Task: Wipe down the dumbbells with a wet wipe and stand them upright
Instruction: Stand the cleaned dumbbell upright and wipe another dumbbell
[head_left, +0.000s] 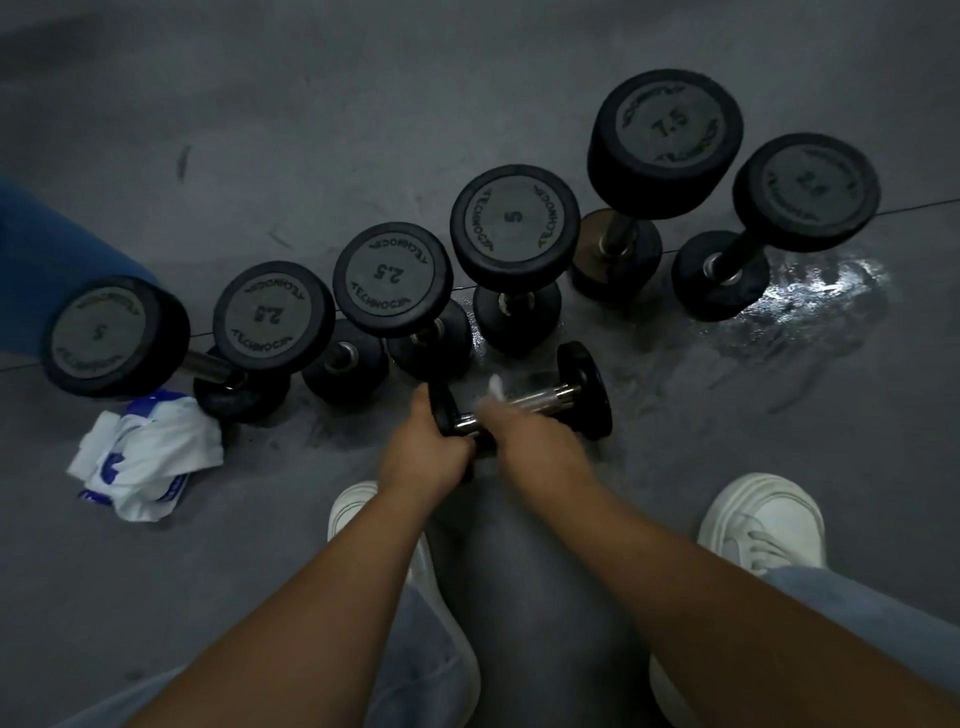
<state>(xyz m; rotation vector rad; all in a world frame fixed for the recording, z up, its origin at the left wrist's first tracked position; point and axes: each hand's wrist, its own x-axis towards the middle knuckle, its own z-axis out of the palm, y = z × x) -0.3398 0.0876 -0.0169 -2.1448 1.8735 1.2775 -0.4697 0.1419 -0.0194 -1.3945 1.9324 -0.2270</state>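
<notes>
Gripping the near head of the small dumbbell (583, 391), the left hand (423, 457) curls its fingers tight round it, which steadies the weight on its side and leaves the chrome bar exposed for cleaning. The right hand (524, 431) is smeared by motion. It appears closed over the bar, with a white wet wipe (494, 387) poking out past the fingers, though their exact position cannot be made out. This dumbbell lies sideways on the floor (311, 130), just in front of a row of 6 upright dumbbells (514, 218), probably finished ones. The wipe packet (150, 457) sits at the left, near enough to reach.
</notes>
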